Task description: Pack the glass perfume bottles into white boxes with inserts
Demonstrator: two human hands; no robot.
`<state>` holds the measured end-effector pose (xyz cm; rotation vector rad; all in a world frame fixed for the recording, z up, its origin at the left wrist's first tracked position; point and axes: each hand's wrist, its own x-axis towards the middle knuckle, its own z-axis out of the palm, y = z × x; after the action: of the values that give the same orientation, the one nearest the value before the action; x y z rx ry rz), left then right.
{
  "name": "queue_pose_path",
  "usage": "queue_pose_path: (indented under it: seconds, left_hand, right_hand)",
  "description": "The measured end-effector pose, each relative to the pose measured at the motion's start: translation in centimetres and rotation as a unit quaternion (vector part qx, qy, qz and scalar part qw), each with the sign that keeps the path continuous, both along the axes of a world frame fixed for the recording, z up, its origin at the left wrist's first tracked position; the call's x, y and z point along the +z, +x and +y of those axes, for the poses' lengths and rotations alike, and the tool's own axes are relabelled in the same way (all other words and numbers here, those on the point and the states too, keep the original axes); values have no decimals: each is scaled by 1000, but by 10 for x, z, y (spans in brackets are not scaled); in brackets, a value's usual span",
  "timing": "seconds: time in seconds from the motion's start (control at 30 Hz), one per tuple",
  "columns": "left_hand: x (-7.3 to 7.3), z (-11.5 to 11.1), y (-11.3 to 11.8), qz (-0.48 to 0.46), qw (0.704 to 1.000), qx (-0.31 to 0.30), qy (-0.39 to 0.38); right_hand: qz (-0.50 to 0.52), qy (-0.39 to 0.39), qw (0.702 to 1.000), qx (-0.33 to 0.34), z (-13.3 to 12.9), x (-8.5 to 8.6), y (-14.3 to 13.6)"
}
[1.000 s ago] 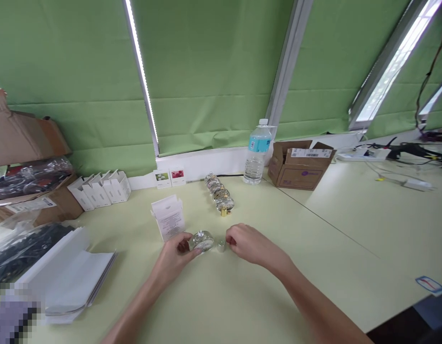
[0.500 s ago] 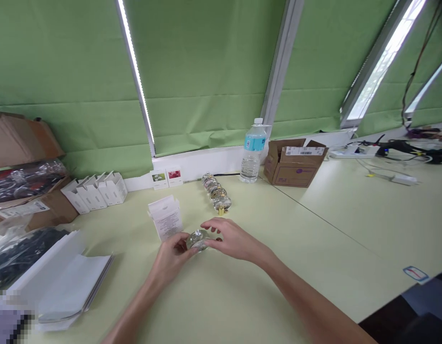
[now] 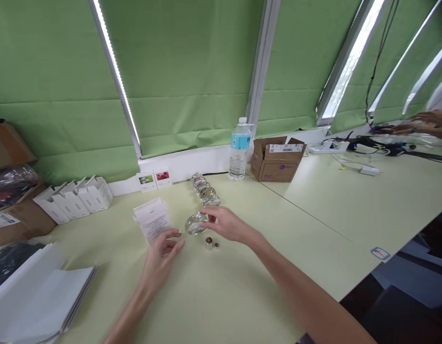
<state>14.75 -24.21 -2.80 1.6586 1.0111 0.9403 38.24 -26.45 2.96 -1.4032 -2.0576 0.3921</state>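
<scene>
Right fingers (image 3: pixel 211 217) pinch the small glass bottle (image 3: pixel 195 223), which sits on the table (image 3: pixel 314 210). Right hand (image 3: pixel 226 224) is over it. Left hand (image 3: pixel 160 253) is loose, curled, gripping nothing, just beside the white box (image 3: pixel 152 223). Two small caps (image 3: pixel 211 244) lie near the bottle. Row of similar bottles (image 3: pixel 204 188) behind.
</scene>
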Motion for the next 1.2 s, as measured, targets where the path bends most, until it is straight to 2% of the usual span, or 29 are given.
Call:
queue_pose_path:
  seconds: [0.17, 0.33, 0.57, 0.73, 0.87, 1.0, 1.07, 1.2]
  left_hand:
    - [0, 1, -1, 39, 998, -26, -36]
    - [0, 2, -2, 49, 998, -30, -33]
    - [0, 2, -2, 69, 997, -35, -25]
    - [1, 1, -3, 74, 996, -40, -28]
    - [1, 1, -3, 79, 996, -42, -28]
    - [1, 1, -3, 81, 996, -38, -29]
    - [2, 2, -3, 83, 995, -37, -26]
    - [1, 3, -4, 89, 995, -44, -20]
  right_hand:
    - [-26, -12, 996, -88, 6, -1, 43]
    - [-24, -40, 992, -116, 13, -12, 66]
    - [1, -43, 994, -102, 21, -21, 68]
    - [25, -40, 992, -121, 24, -24, 66]
    - [23, -59, 987, -148, 18, -16, 66]
    - [-5, -30, 982, -186, 3, 2, 64]
    - [-30, -28, 984, -171, -6, 9, 57]
    - [-54, -90, 993, -50, -19, 10, 31]
